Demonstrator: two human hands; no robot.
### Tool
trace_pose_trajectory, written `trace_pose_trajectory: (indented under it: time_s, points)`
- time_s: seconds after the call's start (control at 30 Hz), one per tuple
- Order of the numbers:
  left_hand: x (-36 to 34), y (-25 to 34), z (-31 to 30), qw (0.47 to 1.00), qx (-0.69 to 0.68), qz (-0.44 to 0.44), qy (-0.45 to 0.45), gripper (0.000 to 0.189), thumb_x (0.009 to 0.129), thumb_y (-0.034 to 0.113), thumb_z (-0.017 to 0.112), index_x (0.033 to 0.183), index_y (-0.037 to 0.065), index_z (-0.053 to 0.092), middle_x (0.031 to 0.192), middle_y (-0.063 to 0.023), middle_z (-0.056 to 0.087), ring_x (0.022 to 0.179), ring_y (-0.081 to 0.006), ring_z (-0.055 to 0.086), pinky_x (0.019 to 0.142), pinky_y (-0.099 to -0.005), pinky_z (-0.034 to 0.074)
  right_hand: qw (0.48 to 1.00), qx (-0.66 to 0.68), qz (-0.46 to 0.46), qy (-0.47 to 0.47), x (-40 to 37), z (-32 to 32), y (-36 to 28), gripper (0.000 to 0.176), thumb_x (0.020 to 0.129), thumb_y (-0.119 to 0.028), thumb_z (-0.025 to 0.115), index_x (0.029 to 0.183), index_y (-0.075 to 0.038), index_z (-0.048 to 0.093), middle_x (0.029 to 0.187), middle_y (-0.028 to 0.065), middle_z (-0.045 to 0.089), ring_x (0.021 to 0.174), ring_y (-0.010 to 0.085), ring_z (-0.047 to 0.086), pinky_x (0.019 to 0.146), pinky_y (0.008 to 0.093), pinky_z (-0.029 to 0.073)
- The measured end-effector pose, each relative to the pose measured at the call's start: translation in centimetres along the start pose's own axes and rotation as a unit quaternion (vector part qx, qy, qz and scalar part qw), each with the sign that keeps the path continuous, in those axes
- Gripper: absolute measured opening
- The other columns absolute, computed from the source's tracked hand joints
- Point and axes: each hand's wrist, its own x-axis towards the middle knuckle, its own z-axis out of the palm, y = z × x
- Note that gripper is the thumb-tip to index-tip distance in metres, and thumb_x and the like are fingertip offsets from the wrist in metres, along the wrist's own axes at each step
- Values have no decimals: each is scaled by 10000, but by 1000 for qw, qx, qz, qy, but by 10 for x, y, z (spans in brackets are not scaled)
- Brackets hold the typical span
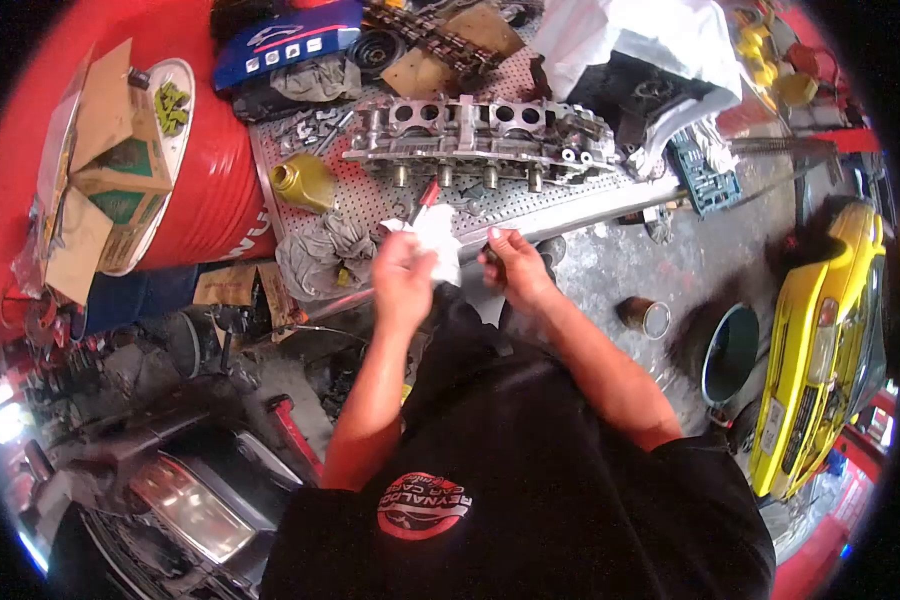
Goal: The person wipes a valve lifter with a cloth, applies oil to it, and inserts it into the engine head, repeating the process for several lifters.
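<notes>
My left hand [403,277] is closed on a crumpled white rag [440,240] in front of my body, and its fingers are somewhat blurred. My right hand [518,265], with the fingers curled and the thumb on top, grips a small dark piece [487,252] whose kind I cannot make out. Just beyond both hands, a metal engine cylinder head [480,150] lies on a perforated metal bench [370,205]. A red-handled tool [430,192] rests between the rag and the cylinder head.
A gold oil bottle [305,183] and a grey rag [325,255] lie at the bench's left, beside a red drum [205,190]. On the right are a teal socket set case [705,172], a can [646,316], a black basin [730,355] and a yellow car [820,340].
</notes>
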Motion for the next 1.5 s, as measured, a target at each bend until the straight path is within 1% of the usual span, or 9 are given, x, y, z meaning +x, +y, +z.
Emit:
trace_pose_trajectory:
  time_s: [0.17,0.27,0.4,0.43,0.63,0.73,0.83,1.1,1.5]
  points:
    - [56,-24,-49,818,529,149,168,334,801,94,686,1124,25,634,1035,-185,670,946,-350,626,889,-448,470,995,88,-32,22,6,-43,11,260,963,-260,613,1126,-73,536,923,44,617,736,123,573,628,254,462]
    - [45,-9,-9,923,375,83,-15,373,807,173,723,1146,38,645,1007,-206,653,953,-360,611,845,-448,488,985,155,-18,70,18,-50,9,281,998,-207,541,1213,-29,515,1015,85,621,758,162,594,672,283,495]
    - [10,-48,83,946,284,89,-129,263,782,153,740,1001,17,687,886,-175,674,823,-359,628,749,-419,502,983,172,0,60,26,-52,29,300,1004,-198,525,1225,4,506,1047,85,606,811,174,612,747,291,531]
    - [9,-68,95,964,205,-51,-161,174,841,112,702,981,10,692,864,-146,705,781,-205,668,760,-325,510,986,159,-5,57,29,-53,31,306,1002,-202,532,1224,7,508,1046,81,604,823,170,614,758,290,535]
    - [37,-118,116,965,53,-196,-164,105,904,94,654,952,10,697,756,-1,654,626,-50,522,563,-223,424,990,82,-17,116,70,-82,41,350,984,-251,578,1211,15,590,1090,88,661,887,168,636,755,329,530]
    - [57,-145,127,977,-77,-187,-67,120,928,126,638,959,12,664,676,0,602,531,-67,488,485,-225,389,979,24,-84,183,93,-107,51,333,986,-231,559,1238,-14,583,1086,77,664,881,176,640,734,308,517]
    - [65,-170,143,947,-23,-319,-26,131,936,138,630,961,11,652,664,-13,599,486,-81,491,443,-231,383,972,-86,-103,192,108,-129,66,329,970,-193,570,1233,5,581,1076,91,665,880,162,637,734,293,507]
    - [74,-156,148,955,-6,-296,-12,134,947,139,604,938,10,641,640,-32,592,447,-101,510,384,-246,371,915,-314,-158,198,126,-133,61,278,924,-136,595,1173,-19,636,1084,171,677,950,224,663,845,337,502]
    - [64,-174,152,982,-58,-176,29,202,954,129,595,1083,-25,619,659,-31,589,501,-95,528,444,-240,420,915,-321,-154,189,138,-127,35,254,902,-126,616,1119,0,651,974,205,699,899,232,688,810,339,511]
